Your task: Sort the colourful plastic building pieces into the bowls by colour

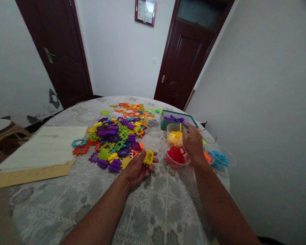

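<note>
My left hand (140, 170) is closed on a yellow interlocking building piece (149, 157), a square frame with toothed edges, just above the table's middle. Over the round clear tub of yellow pieces (174, 139), my right hand (194, 140) has its fingers pinched at a thin yellow plastic piece (180, 128) that stands upright over the others. Part of that grip is hidden behind the hand. A clear tub of red pieces (177, 155) stands in front of the yellow one. To the left of my left hand lies a heap of mixed toothed pieces (117, 136).
A green-edged box (164, 123) with purple pieces stands behind the tubs. Blue pieces (220, 159) fill a clear tub at the right table edge, beside some orange ones (207, 157). White paper sheets (40, 146) lie on the left side of the patterned tablecloth (153, 214).
</note>
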Motion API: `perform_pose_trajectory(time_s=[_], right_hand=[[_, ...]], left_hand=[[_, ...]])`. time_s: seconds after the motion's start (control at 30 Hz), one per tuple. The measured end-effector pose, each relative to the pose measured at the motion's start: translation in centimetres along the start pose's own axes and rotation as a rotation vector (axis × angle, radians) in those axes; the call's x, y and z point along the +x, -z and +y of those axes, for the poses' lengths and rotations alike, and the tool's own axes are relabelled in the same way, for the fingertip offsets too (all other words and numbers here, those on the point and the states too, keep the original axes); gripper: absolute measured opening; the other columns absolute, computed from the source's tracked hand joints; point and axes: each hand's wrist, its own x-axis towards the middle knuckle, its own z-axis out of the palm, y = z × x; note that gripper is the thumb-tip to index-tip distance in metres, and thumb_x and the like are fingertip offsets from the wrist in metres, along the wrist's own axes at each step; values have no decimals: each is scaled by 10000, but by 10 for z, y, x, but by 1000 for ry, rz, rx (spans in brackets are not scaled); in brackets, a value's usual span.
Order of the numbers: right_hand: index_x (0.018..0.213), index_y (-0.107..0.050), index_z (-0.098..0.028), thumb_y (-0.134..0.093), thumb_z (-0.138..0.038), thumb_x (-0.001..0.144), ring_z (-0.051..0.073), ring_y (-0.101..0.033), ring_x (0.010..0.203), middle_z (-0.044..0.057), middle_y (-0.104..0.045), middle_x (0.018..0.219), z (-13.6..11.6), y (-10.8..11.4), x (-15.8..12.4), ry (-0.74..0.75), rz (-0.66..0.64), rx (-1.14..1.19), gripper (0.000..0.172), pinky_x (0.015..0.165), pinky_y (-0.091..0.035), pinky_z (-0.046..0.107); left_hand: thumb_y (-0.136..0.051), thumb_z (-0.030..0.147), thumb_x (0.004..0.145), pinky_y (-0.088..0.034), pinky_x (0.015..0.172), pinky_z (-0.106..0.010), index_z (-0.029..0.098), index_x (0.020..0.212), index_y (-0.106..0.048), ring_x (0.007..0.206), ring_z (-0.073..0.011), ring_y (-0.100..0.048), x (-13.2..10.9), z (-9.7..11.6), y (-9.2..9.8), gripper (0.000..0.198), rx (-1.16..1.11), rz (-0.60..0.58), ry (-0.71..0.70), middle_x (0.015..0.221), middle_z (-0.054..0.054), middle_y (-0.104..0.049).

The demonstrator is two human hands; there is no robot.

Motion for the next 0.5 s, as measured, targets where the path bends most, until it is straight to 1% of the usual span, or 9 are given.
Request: perform_pose_trajectory(time_s=[0.03, 0.07, 0.1, 0.17, 0.2, 0.27, 0.3, 0.37, 0.5], right_hand=[[1202, -724, -130, -506, -207, 949, 280, -692, 1129, 181, -739, 1235, -8, 1, -7, 31, 2, 21, 343, 1073, -518, 483], [1180, -730, -149, -507, -212, 959, 271, -694, 1119, 165, -744, 1214, -18, 2, -16, 56, -26, 58, 320, 1050, -532, 461], [1167, -733, -169, -513, -220, 972, 259, -702, 1089, 145, -751, 1185, -30, 3, -27, 75, -85, 108, 298, 1011, -551, 434], [1209, -718, -198, -556, -242, 986, 238, -707, 1045, 116, -751, 1176, -53, 4, -49, 123, -274, 212, 279, 948, -570, 395], [1261, -697, -206, -590, -246, 981, 236, -700, 1060, 110, -743, 1200, -64, 4, -60, 161, -380, 256, 302, 952, -567, 394], [1347, -648, -214, -646, -229, 962, 244, -667, 1139, 107, -721, 1262, -82, 3, -77, 251, -548, 308, 384, 1013, -539, 419], [1361, -635, -213, -656, -210, 958, 250, -645, 1179, 108, -712, 1280, -88, 1, -83, 286, -596, 315, 404, 1048, -517, 435], [1315, -655, -202, -638, -166, 969, 248, -629, 1184, 106, -718, 1240, -94, 0, -87, 303, -625, 307, 349, 1066, -493, 444], [1108, -728, -195, -612, -134, 984, 204, -662, 1011, 70, -736, 1045, -94, 5, -80, 206, -656, 318, 181, 949, -513, 372]], left_hand=[[-653, 558, 979, -469, 396, -184, 81, 1178, -701, 546, -100, -630, 0, 0, 0, 519, 1, 3, 3, 1034, -177, -766], [-657, 567, 974, -462, 392, -183, 87, 1165, -704, 533, -93, -613, 1, -1, 1, 518, 5, 4, 6, 1018, -164, -765], [-667, 576, 964, -456, 390, -182, 96, 1154, -706, 525, -88, -599, 2, -2, 1, 518, 10, 2, 8, 997, -147, -762], [-697, 605, 933, -444, 389, -181, 117, 1120, -710, 511, -85, -576, 3, -4, 3, 522, 19, -3, 1, 912, -99, -747], [-712, 624, 913, -442, 392, -181, 128, 1098, -710, 502, -84, -564, 3, -5, 3, 529, 23, -9, -3, 855, -71, -728], [-738, 660, 873, -438, 401, -181, 142, 1028, -707, 486, -82, -545, 3, -7, 5, 542, 35, -29, -11, 750, -23, -676], [-749, 672, 857, -437, 404, -182, 144, 986, -703, 479, -81, -538, 3, -8, 5, 546, 47, -42, -13, 715, -9, -652], [-765, 684, 834, -438, 404, -186, 144, 929, -691, 470, -80, -530, 2, -9, 5, 553, 79, -68, -3, 691, 1, -630], [-758, 685, 838, -446, 386, -193, 154, 964, -692, 449, -78, -515, 0, -10, 3, 550, 108, -61, 27, 704, 6, -638]])
